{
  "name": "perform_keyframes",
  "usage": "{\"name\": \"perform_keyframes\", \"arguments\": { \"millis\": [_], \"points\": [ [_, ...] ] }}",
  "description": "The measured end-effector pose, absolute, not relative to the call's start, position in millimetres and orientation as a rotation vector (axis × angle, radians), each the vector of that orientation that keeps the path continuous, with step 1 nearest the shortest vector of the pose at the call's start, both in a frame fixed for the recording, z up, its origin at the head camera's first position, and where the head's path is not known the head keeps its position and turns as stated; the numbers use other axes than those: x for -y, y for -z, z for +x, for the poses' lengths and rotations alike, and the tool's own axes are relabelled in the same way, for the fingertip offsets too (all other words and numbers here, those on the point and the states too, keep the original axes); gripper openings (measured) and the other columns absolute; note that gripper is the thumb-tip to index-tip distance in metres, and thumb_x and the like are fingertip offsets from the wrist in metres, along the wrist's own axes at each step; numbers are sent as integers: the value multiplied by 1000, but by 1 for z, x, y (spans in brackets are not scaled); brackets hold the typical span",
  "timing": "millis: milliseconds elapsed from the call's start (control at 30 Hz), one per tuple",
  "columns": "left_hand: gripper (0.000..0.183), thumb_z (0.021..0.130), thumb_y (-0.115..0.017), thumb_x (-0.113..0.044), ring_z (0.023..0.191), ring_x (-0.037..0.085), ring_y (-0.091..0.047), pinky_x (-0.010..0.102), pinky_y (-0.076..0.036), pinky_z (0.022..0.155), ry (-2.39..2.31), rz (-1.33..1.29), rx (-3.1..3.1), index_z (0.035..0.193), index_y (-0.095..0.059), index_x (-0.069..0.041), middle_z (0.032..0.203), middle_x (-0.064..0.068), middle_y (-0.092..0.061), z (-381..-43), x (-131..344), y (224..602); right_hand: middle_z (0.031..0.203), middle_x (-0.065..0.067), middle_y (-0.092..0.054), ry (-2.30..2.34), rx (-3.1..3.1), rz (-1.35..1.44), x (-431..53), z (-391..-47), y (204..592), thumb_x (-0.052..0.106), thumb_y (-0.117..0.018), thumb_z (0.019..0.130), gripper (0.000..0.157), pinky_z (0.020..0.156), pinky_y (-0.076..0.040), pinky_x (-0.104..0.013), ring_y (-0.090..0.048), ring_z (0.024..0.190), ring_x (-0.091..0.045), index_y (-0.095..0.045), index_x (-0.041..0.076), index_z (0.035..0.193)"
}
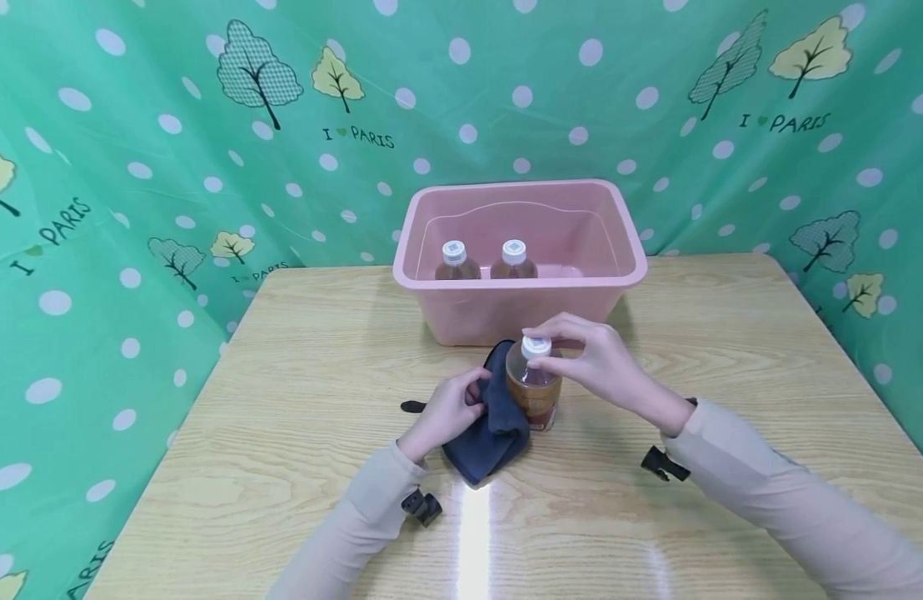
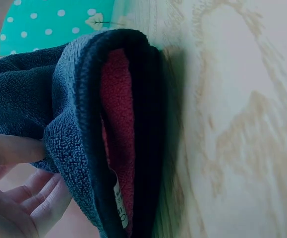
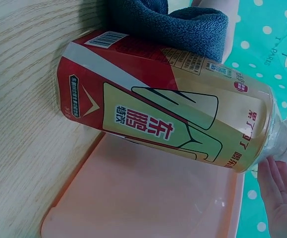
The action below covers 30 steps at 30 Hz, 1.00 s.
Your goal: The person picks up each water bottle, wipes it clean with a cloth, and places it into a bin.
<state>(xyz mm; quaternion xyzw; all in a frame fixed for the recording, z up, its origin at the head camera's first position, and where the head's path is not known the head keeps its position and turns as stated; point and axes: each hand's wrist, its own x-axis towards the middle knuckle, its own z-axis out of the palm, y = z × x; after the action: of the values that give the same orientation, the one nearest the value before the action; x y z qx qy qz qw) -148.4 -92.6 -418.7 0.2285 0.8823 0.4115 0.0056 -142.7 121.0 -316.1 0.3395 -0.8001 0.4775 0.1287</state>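
A drink bottle (image 1: 536,398) with a gold and red label and a white cap stands upright on the table. My right hand (image 1: 602,357) pinches its cap between thumb and fingers. Against the bottle's left side is a folded dark blue towel (image 2: 79,119), reddish inside with a small white tag (image 2: 119,204). My left hand (image 1: 448,410) grips the towel, its thumb pressing into the cloth in the left wrist view. From the right wrist view, the bottle's label (image 3: 148,119) faces the camera and the towel (image 3: 183,29) lies along its side.
A pink plastic bin (image 1: 521,312) stands right behind the bottle. Two more bottles with white caps, a left one (image 1: 456,268) and a right one (image 1: 514,268), stand inside it. A small black object (image 1: 412,407) lies left of the towel. Green printed cloth (image 1: 461,108) hangs behind the wooden table (image 1: 319,333).
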Motion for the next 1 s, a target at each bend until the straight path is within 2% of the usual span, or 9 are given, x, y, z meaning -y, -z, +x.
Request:
{"name": "perform_keyframes", "arguments": {
  "millis": [300,600,800,1000],
  "points": [
    [36,68,-61,10,58,11,-51,19,-43,54,-1344,701,-2742,102,-58,-2,68,4,-53,-145,97,419,97,-1,-63,-1422,2362,1004,-128,-157,336,5,-72,69,32,76,-48,-22,-58,88,-10,-65,3,100],
    [34,69,-62,9,60,12,-53,21,-46,57,-1442,725,-2724,101,-59,-3,70,6,-56,-140,104,416,108,0,-61,-1365,2506,1161,-134,-157,326,5,-66,76,32,84,-44,-32,-54,102,-12,-62,7,108],
    [34,70,-63,9,64,14,-55,23,-47,60,-1458,705,-2732,101,-59,-2,71,6,-56,-138,110,417,116,-1,-57,-1394,2589,1219,-135,-158,323,3,-62,79,33,90,-40,-29,-50,109,-14,-60,9,111],
    [35,69,-62,11,66,17,-56,24,-48,62,-1475,716,-2741,101,-59,-1,73,9,-56,-136,115,415,114,0,-56,-1351,2527,1156,-132,-158,327,14,-69,75,38,85,-44,-33,-51,105,-13,-61,11,112]
  ]
}}
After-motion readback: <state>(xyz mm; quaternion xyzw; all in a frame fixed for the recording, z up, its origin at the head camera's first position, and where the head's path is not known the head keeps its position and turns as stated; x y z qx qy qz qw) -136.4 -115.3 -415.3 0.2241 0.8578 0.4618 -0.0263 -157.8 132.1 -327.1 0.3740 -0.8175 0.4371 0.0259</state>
